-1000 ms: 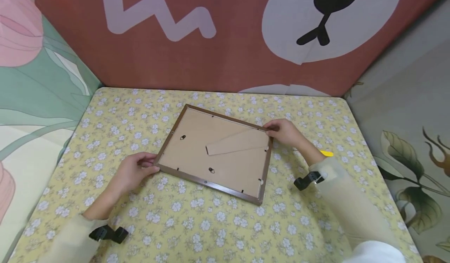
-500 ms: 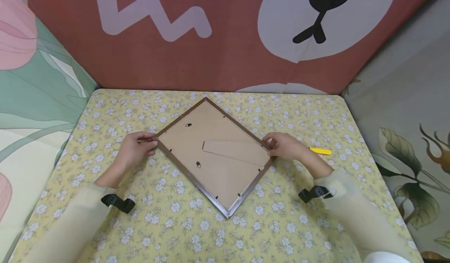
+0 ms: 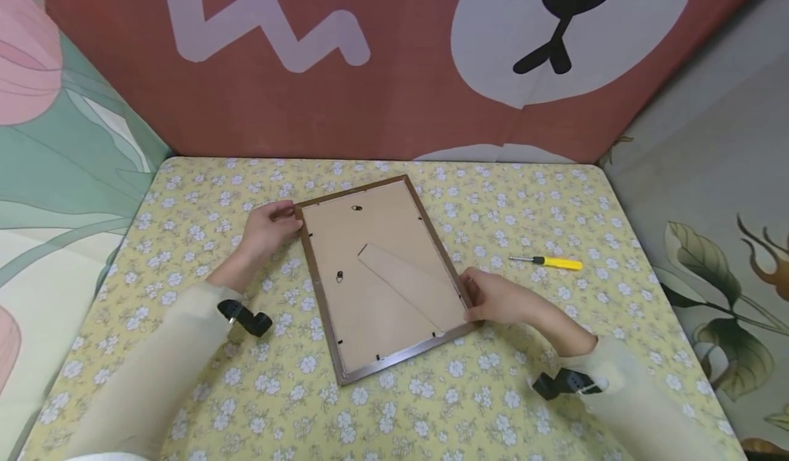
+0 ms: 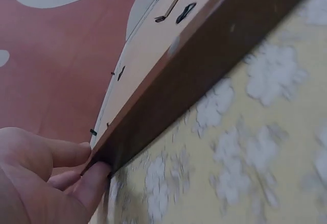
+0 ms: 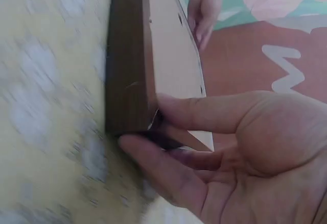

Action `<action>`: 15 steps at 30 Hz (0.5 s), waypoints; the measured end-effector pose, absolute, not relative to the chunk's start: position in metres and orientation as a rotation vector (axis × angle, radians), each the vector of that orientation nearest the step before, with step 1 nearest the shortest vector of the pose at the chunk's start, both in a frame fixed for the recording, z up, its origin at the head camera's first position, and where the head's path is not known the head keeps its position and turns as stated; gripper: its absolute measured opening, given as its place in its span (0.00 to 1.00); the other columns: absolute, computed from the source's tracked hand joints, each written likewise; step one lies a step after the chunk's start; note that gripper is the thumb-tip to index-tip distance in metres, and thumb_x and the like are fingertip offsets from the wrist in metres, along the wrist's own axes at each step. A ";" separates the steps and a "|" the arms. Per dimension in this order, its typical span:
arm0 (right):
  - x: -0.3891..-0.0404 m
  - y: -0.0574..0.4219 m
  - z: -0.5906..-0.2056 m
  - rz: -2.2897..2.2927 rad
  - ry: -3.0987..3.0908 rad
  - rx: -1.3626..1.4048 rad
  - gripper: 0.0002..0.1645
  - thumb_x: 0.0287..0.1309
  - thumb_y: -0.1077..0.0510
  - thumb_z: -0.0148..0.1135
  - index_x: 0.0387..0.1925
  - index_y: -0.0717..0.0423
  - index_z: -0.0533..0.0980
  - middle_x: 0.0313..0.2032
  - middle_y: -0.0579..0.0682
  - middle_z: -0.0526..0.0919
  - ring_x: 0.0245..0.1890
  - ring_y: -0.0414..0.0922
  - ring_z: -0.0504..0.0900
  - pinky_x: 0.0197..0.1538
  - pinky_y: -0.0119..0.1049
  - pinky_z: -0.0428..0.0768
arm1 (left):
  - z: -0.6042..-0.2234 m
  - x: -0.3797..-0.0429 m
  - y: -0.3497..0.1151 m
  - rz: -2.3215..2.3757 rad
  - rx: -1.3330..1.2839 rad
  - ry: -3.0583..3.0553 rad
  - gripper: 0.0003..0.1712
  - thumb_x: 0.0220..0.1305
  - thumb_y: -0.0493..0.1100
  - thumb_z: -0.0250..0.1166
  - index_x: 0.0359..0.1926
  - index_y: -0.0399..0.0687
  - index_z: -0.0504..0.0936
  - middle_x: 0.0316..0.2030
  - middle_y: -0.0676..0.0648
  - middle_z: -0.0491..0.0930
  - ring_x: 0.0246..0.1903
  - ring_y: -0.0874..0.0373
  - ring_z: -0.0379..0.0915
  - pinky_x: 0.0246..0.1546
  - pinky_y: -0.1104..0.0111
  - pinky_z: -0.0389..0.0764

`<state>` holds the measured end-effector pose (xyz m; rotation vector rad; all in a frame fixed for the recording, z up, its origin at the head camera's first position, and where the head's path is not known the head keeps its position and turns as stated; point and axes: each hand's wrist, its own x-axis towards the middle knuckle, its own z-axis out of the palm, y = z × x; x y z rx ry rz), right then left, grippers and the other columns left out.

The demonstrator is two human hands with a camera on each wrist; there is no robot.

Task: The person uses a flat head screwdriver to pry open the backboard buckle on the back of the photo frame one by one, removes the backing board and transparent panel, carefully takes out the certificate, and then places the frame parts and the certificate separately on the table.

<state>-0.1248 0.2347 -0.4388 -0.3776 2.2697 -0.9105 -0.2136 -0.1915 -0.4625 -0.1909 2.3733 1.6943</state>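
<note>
A brown picture frame [image 3: 394, 290] lies back side up and askew on the table, its beige backing board showing two hanging rings, small black tabs and a stand flap. The left hand [image 3: 266, 231] pinches the frame's far left corner between thumb and fingers. At the near right corner the right hand [image 3: 498, 298] grips the frame, thumb over the top edge and fingers around the side. In the left wrist view the frame's side [image 4: 168, 86] runs up from the pinching fingers. The right wrist view shows the frame's corner [image 5: 130, 81] held in the right hand.
A screwdriver [image 3: 559, 263] with a yellow and black handle lies on the table to the right of the frame. The yellow floral cloth [image 3: 394, 413] covers the table. A red-brown patterned backdrop [image 3: 308, 118] stands behind the far edge, with patterned walls at both sides.
The picture frame has turned clockwise on the table. The left hand has moved away from the body and right; the right hand has come nearer the body, uncovering the screwdriver.
</note>
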 end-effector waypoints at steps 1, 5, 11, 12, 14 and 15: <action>-0.120 0.233 -0.440 -0.934 2.261 -0.369 0.39 0.58 0.67 0.71 0.67 0.69 0.64 0.40 0.54 0.80 0.37 0.45 0.81 0.38 0.37 0.84 | -0.462 -0.217 -0.188 1.688 -0.185 2.388 0.33 0.72 0.33 0.61 0.74 0.34 0.63 0.70 0.33 0.65 0.68 0.42 0.66 0.63 0.66 0.77; -0.103 0.226 -0.444 -1.011 2.250 -0.339 0.53 0.58 0.66 0.73 0.77 0.68 0.51 0.41 0.54 0.80 0.38 0.45 0.82 0.37 0.37 0.85 | -0.465 -0.232 -0.174 1.741 -0.168 2.344 0.34 0.71 0.30 0.61 0.75 0.34 0.62 0.71 0.33 0.65 0.68 0.43 0.67 0.66 0.62 0.74; -0.086 0.215 -0.447 -1.005 2.314 -0.340 0.53 0.54 0.64 0.76 0.75 0.67 0.56 0.39 0.49 0.79 0.37 0.44 0.79 0.39 0.35 0.84 | -0.465 -0.252 -0.161 1.670 -0.138 2.339 0.32 0.73 0.31 0.59 0.75 0.39 0.64 0.70 0.36 0.67 0.69 0.46 0.65 0.67 0.61 0.73; -0.085 0.214 -0.448 -1.003 2.319 -0.344 0.53 0.54 0.64 0.76 0.75 0.67 0.56 0.39 0.49 0.79 0.37 0.43 0.79 0.38 0.34 0.84 | -0.465 -0.254 -0.159 1.650 -0.132 2.341 0.32 0.74 0.32 0.59 0.75 0.40 0.64 0.71 0.36 0.67 0.70 0.46 0.65 0.68 0.60 0.73; -0.084 0.212 -0.448 -0.999 2.330 -0.351 0.52 0.53 0.65 0.77 0.74 0.68 0.58 0.38 0.49 0.79 0.36 0.43 0.79 0.37 0.34 0.84 | -0.464 -0.258 -0.157 1.628 -0.132 2.339 0.31 0.74 0.32 0.59 0.75 0.40 0.64 0.71 0.36 0.67 0.70 0.46 0.64 0.68 0.60 0.72; -0.083 0.212 -0.449 -0.997 2.335 -0.354 0.52 0.53 0.65 0.77 0.74 0.68 0.59 0.38 0.49 0.79 0.36 0.43 0.79 0.37 0.34 0.84 | -0.463 -0.259 -0.156 1.620 -0.131 2.338 0.31 0.74 0.32 0.58 0.75 0.40 0.64 0.71 0.36 0.67 0.70 0.46 0.64 0.68 0.60 0.72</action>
